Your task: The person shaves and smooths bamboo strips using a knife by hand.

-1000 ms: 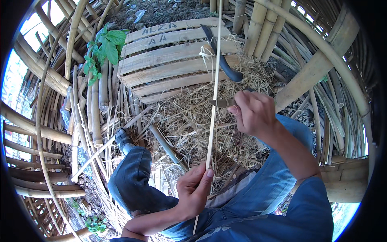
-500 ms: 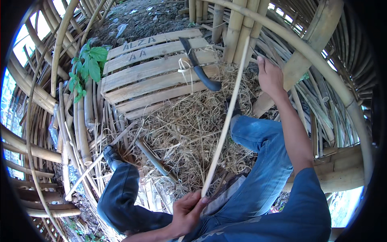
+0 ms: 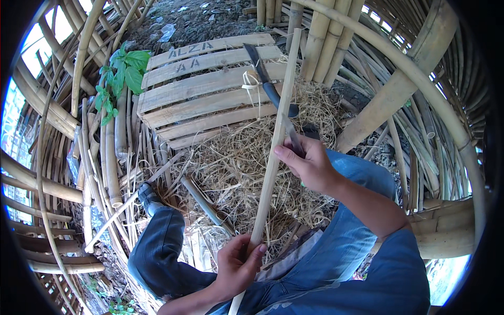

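Note:
A long, pale bamboo strip (image 3: 270,181) slants up from my lap, its upper end passing in front of the slatted crate. Near its lower part my left hand (image 3: 237,262) is closed around it. My right hand (image 3: 311,164) is higher up, closed on a knife whose grey blade (image 3: 292,134) lies against the strip's right side; its handle is hidden in the fist. My right thumb rests at the strip's edge. Beyond, a machete (image 3: 261,73) with a dark curved handle lies on the wooden crate (image 3: 197,84), a pale strip tied in a loop beside it.
Shavings (image 3: 241,163) cover the ground between my legs. A short bamboo tube (image 3: 205,203) lies near my left foot. Bamboo poles (image 3: 111,163) are piled at left, with a leafy plant (image 3: 126,68) above them. A thick bamboo frame (image 3: 404,89) stands at right.
My right hand has come down and toward me, from beyond the strip's upper part to its middle, bringing the knife against it. The strip now stands more upright; my left hand stays low on it.

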Available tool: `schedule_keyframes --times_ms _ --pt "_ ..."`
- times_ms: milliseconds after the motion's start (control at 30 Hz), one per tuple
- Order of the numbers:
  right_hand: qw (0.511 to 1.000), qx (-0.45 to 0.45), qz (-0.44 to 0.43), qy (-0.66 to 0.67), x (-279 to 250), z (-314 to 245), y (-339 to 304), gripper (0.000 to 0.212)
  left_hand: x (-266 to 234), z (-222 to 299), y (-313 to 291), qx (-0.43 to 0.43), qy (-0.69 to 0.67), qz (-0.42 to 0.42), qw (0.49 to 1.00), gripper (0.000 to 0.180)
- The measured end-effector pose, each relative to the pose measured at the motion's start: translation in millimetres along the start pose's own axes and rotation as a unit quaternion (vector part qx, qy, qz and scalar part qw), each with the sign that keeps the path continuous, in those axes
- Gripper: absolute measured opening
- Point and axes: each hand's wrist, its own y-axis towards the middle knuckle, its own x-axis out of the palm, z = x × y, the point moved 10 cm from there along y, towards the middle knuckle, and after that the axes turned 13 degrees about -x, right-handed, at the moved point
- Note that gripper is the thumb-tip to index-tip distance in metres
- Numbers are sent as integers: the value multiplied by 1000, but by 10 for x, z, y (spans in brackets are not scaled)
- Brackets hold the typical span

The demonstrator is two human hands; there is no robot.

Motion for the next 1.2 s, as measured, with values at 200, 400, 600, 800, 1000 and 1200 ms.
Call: schedule_keyframes --times_ms 200,400,600,800,1000,1200 --pt "997 6 -77 17 419 99 -166 23 -39 144 92 -22 -46 -32 998 25" --pt "976 -124 -160 -79 824 -19 -444 24 -71 250 239 -24 -124 -52 991 25" --pt "896 -271 -180 -302 851 -305 -421 35 26 267 188 -21 -128 -52 990 21" --pt "841 -358 -167 -368 732 -444 -366 34 19 241 107 17 -25 20 999 25" --pt "811 -373 -134 -430 600 -452 -249 35 28 229 71 33 -7 22 999 26" --pt "752 -424 -120 -489 603 -502 -259 43 29 232 41 29 -23 21 999 26"
